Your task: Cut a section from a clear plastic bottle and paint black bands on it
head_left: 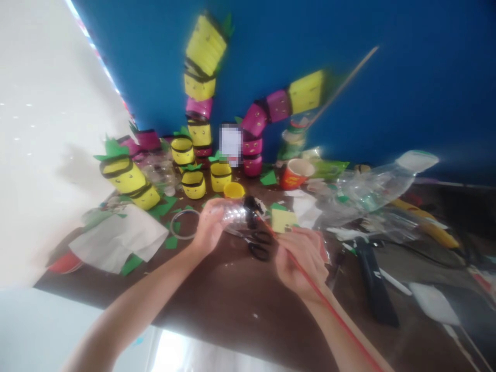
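My left hand (209,225) is closed around a clear plastic bottle piece (234,214), tipped on its side with a black band (251,212) at its right end. In my right hand (300,258) is a long thin red paintbrush (310,279); its handle runs back along my forearm and its tip meets the black band. Blur hides whether the tip presses on it. Black-handled scissors (259,245) lie under the bottle piece. A clear ring (184,224), perhaps a tape roll, lies beside my left hand. Close behind stands a small yellow cup (234,190).
Yellow pots with faces (193,185) and magenta ones (252,165) stand or stack against the blue wall. White cloth or paper (120,237) lies left. A red paper cup (296,174), a clear bottle (380,186), a yellow cutter (430,225) and a black tool (375,284) crowd the right.
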{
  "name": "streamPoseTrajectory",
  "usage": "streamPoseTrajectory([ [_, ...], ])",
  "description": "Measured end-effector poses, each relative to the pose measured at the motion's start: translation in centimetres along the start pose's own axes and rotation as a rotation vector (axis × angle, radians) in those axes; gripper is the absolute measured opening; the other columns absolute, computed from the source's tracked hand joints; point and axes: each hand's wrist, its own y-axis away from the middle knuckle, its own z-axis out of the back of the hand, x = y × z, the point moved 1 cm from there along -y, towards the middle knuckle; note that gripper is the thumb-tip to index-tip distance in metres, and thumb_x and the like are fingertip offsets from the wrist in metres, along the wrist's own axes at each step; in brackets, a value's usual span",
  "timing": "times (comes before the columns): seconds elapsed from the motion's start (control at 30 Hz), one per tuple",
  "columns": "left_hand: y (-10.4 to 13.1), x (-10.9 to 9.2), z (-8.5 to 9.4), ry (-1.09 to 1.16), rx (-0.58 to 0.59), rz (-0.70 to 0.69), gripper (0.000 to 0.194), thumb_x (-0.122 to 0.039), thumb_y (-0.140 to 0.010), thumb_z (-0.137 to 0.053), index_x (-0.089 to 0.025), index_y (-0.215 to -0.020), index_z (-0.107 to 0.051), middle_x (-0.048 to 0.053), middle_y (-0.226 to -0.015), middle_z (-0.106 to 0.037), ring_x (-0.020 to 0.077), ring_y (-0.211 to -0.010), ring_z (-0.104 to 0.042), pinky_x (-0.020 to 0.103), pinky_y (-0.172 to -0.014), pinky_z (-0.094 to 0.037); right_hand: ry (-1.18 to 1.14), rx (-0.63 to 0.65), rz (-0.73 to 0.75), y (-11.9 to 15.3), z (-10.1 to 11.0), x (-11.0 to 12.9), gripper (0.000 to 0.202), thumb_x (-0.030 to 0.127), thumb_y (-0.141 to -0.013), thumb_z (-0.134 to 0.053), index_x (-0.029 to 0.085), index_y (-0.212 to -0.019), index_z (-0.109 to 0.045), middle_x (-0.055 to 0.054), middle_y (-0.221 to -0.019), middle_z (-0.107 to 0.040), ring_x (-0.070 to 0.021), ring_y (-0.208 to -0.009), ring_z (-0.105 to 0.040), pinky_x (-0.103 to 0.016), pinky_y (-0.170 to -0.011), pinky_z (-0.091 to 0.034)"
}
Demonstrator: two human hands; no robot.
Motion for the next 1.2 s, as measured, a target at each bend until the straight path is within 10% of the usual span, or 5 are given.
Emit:
streamPoseTrajectory([
  [1.2, -0.06, -0.11, 0.02, 0.0, -0.024, 0.02, 0.038, -0.028, -0.066, -0.076, -0.023, -0.1, -0.06, 0.003, -0.101, -0.067, 0.0191, -0.102, -0.062, 0.033, -0.095, -0.044, -0.018, 0.008, -0.019, -0.58, 0.49, 0.7, 0.023, 0.001, -0.074, -0.055, 0.019, -0.089, -0.054, -0.003, -0.074, -0.065, -0.0171, -0.067, -0.063, -0.039, -0.073, -0.047],
])
